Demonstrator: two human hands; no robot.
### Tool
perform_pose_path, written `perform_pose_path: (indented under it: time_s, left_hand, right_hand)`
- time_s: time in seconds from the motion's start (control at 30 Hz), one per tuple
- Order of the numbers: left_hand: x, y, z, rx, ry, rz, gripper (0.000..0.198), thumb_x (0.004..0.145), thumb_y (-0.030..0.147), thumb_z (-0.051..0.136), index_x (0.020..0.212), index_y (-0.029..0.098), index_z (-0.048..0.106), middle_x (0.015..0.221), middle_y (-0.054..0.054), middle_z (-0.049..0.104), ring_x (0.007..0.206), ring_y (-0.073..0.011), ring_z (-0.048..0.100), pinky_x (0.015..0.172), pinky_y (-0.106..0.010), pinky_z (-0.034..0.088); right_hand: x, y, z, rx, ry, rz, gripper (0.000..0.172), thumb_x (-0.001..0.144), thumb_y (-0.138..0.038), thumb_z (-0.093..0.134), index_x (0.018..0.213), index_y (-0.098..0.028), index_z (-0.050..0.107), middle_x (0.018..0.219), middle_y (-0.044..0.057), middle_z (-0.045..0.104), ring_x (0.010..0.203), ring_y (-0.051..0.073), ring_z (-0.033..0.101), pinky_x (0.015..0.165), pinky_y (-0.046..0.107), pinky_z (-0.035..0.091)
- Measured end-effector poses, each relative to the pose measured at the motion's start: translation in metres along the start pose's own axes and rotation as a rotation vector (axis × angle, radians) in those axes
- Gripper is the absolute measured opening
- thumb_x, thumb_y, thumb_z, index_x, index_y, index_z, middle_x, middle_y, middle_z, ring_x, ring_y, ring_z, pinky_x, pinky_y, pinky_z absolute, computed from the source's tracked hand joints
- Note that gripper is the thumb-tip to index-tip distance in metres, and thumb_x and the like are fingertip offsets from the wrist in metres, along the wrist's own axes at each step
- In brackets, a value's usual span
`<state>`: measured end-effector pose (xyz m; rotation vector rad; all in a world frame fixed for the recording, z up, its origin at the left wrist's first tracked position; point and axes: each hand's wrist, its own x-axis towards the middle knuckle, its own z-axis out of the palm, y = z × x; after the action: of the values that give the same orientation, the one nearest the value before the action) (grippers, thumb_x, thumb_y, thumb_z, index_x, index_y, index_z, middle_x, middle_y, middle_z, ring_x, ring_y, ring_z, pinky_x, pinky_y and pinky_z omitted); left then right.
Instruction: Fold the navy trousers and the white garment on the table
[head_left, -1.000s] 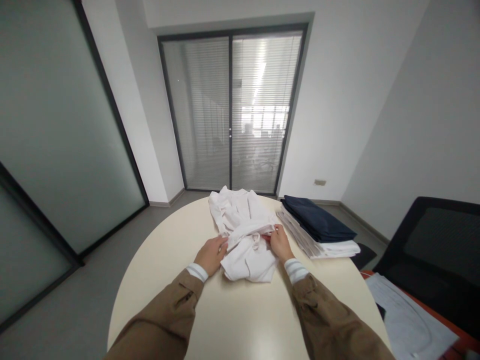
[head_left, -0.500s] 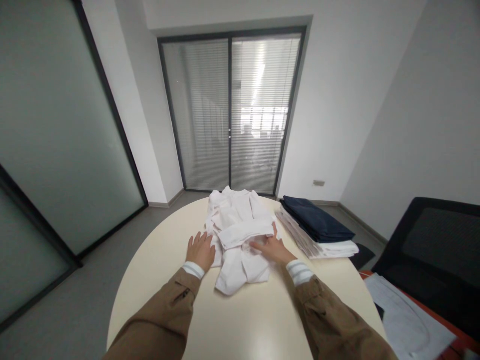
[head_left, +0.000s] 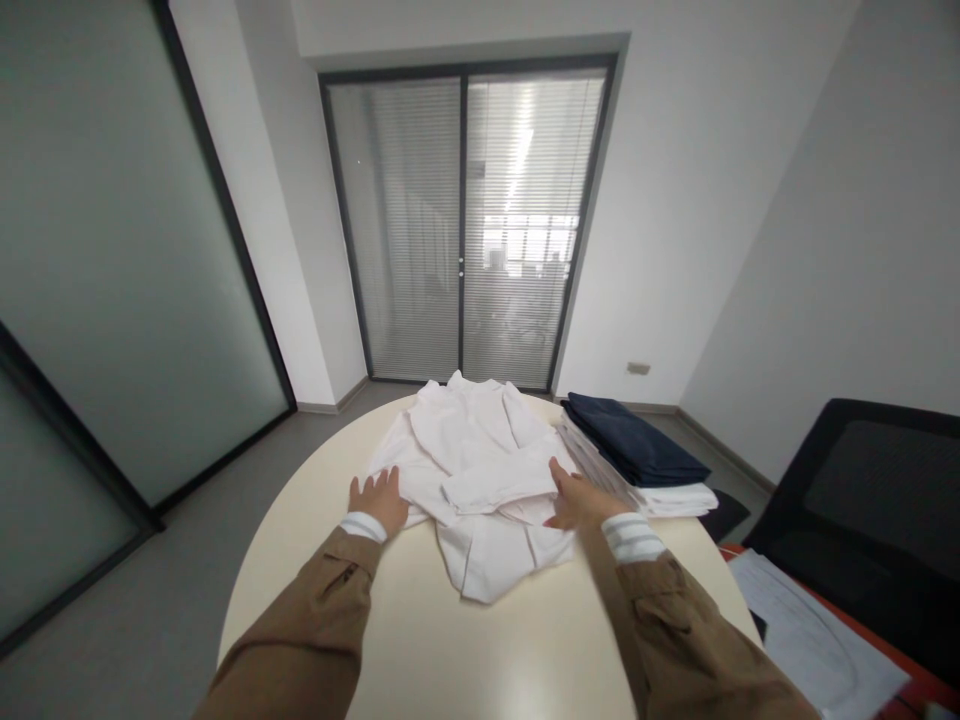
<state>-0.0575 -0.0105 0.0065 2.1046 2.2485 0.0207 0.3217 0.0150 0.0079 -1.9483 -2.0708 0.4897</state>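
Head view: white garment [head_left: 469, 430] spread, lower centre.
On left hand [head_left: 382, 500] and right hand [head_left: 586, 500], fingers are parted; fabric could be bunched by uneven tugging.

Reads to me as a small office or meeting room. I note a round table [head_left: 480, 650], black mesh-backed chair [head_left: 877, 490], frosted glass panel [head_left: 112, 230], and slatted blinds [head_left: 409, 250] behind dark-framed glazing [head_left: 463, 220]; bright room [head_left: 525, 240] beyond, blurred.
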Motion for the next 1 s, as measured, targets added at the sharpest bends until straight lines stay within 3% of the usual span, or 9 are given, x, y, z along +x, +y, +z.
perform_pose_path:
  time_s: [0.1,0.23,0.3,0.4,0.53,0.63,0.77,0.93,1.0]
  left_hand:
    - [0.001,-0.009,-0.004,0.003,-0.030,-0.023,0.066,0.080,0.022,0.051,0.146,0.019,0.043,0.153,-0.015,0.041,0.137,-0.0403,0.040,0.113,-0.064,0.017]
    - [-0.007,0.003,-0.010,0.000,0.072,0.020,0.058,0.081,0.020,0.050,0.139,0.014,0.049,0.142,-0.019,0.052,0.128,-0.0391,0.049,0.112,-0.061,0.019]
    - [-0.014,0.019,-0.015,-0.063,0.210,0.104,0.050,0.084,0.017,0.046,0.133,0.013,0.053,0.131,-0.019,0.060,0.119,-0.0339,0.056,0.109,-0.055,0.028]
    - [-0.027,0.044,-0.024,-0.241,0.337,0.289,0.039,0.087,0.015,0.042,0.122,0.015,0.058,0.118,-0.014,0.065,0.110,-0.0276,0.060,0.099,-0.042,0.040]
    - [-0.042,0.059,-0.025,-0.437,0.173,0.699,0.043,0.091,0.029,0.049,0.134,0.022,0.049,0.113,-0.008,0.067,0.103,-0.0234,0.062,0.096,-0.036,0.045]
    - [-0.045,0.057,-0.018,-0.445,0.041,0.848,0.078,0.077,0.047,0.071,0.144,0.022,0.040,0.135,-0.010,0.059,0.120,-0.0288,0.056,0.106,-0.041,0.040]
    - [-0.041,0.054,-0.008,-0.432,0.023,0.874,0.099,0.064,0.057,0.080,0.147,0.021,0.040,0.148,-0.012,0.048,0.133,-0.0317,0.047,0.113,-0.043,0.034]
    - [-0.035,0.060,-0.005,-0.468,0.107,0.783,0.037,0.093,0.043,0.054,0.125,0.025,0.060,0.132,-0.007,0.064,0.119,-0.0232,0.060,0.101,-0.034,0.044]
    - [-0.033,0.063,-0.006,-0.467,0.135,0.662,0.030,0.100,0.039,0.042,0.112,0.025,0.065,0.113,-0.006,0.072,0.105,-0.0224,0.067,0.090,-0.032,0.048]
  right_hand:
    - [-0.006,-0.005,-0.009,-0.142,-0.051,-0.039,0.108,0.051,-0.032,0.092,0.145,-0.015,0.041,0.129,0.023,0.060,0.125,0.037,0.053,0.101,0.045,0.041]
    - [-0.021,-0.024,-0.019,-0.264,0.082,0.080,0.076,0.056,-0.041,0.089,0.121,-0.015,0.058,0.126,0.024,0.058,0.117,0.041,0.057,0.092,0.049,0.045]
    - [-0.028,-0.033,-0.021,-0.234,0.099,0.171,0.075,0.063,-0.049,0.083,0.121,-0.012,0.055,0.123,0.029,0.057,0.110,0.042,0.061,0.087,0.050,0.047]
    - [-0.034,-0.040,-0.023,-0.114,0.001,0.148,0.087,0.070,-0.057,0.075,0.135,-0.009,0.044,0.121,0.032,0.057,0.103,0.040,0.065,0.082,0.048,0.049]
    - [-0.035,-0.041,-0.016,0.070,-0.109,0.019,0.108,0.068,-0.041,0.077,0.152,-0.015,0.016,0.137,0.030,0.045,0.089,0.029,0.069,0.071,0.038,0.052]
    - [-0.030,-0.039,-0.008,0.250,-0.093,-0.067,0.101,0.064,-0.017,0.069,0.150,-0.019,0.017,0.141,0.026,0.043,0.071,0.016,0.066,0.059,0.028,0.051]
    - [-0.015,-0.032,-0.006,0.445,0.206,-0.074,0.066,0.066,-0.011,0.055,0.130,-0.019,0.040,0.128,0.015,0.055,0.087,0.018,0.065,0.069,0.028,0.053]
    - [-0.005,-0.024,-0.012,0.497,0.539,0.025,0.041,0.075,-0.016,0.044,0.115,-0.021,0.050,0.108,0.007,0.064,0.087,0.022,0.063,0.082,0.036,0.051]
    - [-0.006,-0.025,-0.014,0.440,0.600,-0.045,0.036,0.076,-0.015,0.041,0.109,-0.019,0.055,0.108,0.009,0.064,0.096,0.024,0.061,0.090,0.039,0.048]
